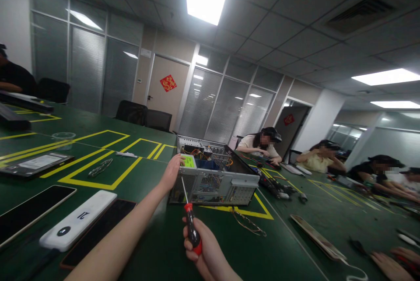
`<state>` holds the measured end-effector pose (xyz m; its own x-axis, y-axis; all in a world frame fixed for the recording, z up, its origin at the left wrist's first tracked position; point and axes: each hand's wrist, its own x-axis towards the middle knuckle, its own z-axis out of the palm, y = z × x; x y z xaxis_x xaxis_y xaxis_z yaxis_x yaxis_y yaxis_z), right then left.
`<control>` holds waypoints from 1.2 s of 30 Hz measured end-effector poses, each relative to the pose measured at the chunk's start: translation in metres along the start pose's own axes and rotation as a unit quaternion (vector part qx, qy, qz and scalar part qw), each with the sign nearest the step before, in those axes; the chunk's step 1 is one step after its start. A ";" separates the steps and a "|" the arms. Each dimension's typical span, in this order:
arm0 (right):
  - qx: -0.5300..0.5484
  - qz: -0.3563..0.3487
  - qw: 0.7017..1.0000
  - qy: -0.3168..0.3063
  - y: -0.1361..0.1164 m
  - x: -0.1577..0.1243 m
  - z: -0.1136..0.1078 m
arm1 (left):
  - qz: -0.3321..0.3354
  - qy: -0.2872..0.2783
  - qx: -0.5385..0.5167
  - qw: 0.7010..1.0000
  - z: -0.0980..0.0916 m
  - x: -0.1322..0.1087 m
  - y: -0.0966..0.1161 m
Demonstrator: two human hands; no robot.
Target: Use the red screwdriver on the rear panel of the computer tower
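An open desktop computer case lies on its side on the green table, its rear panel towards me. Inside its left corner sits a power supply with a bright yellow-green label. My left hand grips the power supply at that corner, fingertips over its top edge. In my right hand is a screwdriver with a red and black handle. Its shaft points up to the rear panel below the label; whether the tip touches a screw is too small to tell. Coloured cables show inside the case.
On the left lie a white power bank, two dark phones, a hard drive and a clear plastic cup. A loose cable lies before the case. Another phone is at right. Other people sit around the table.
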<state>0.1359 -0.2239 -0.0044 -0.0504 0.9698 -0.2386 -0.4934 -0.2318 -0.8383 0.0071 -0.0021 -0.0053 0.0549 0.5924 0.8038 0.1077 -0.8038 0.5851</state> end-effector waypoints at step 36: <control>0.121 0.133 0.982 -0.052 -0.002 0.008 -0.011 | -0.015 0.004 0.000 1.000 0.002 -0.001 0.000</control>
<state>0.1464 -0.2167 -0.0098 -0.2869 0.8828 -0.3720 -0.6421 -0.4654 -0.6092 0.0086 -0.0028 -0.0063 0.0430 0.6153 0.7871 0.1084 -0.7861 0.6086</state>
